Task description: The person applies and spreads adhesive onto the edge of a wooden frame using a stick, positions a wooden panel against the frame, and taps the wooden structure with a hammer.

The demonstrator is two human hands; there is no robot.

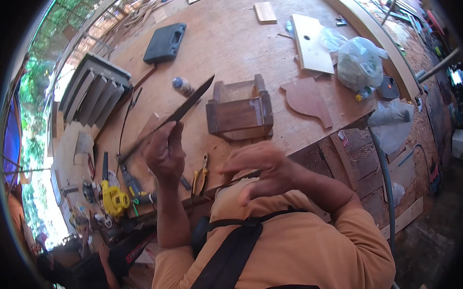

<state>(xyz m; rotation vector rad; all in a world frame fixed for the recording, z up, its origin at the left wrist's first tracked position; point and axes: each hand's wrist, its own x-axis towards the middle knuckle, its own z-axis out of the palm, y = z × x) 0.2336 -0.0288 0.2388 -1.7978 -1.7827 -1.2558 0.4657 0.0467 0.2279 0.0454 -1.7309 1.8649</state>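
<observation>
My left hand [165,152] is closed on a thin, dark, flat strip [191,101], raised above the table and seen nearly edge-on. Its material I cannot make out. In front of my body my right hand [260,169] is held in the air, fingers stretched and thumb apart, slightly blurred, with nothing visible in it. Beyond it a small brown wooden frame [239,113], box-like with thick corner posts, rests near the table's front edge. Pliers [200,176] with yellow handles lie between my forearms. A small bottle [182,86] is just past the strip.
On the wooden table [228,37] are a dark tool case [166,43], a stack of grey slatted pieces [94,93], a yellow blower [115,199], a curved panel [309,101], a pale board [312,45] and a plastic bag [360,63]. Another person [88,272] is at lower left.
</observation>
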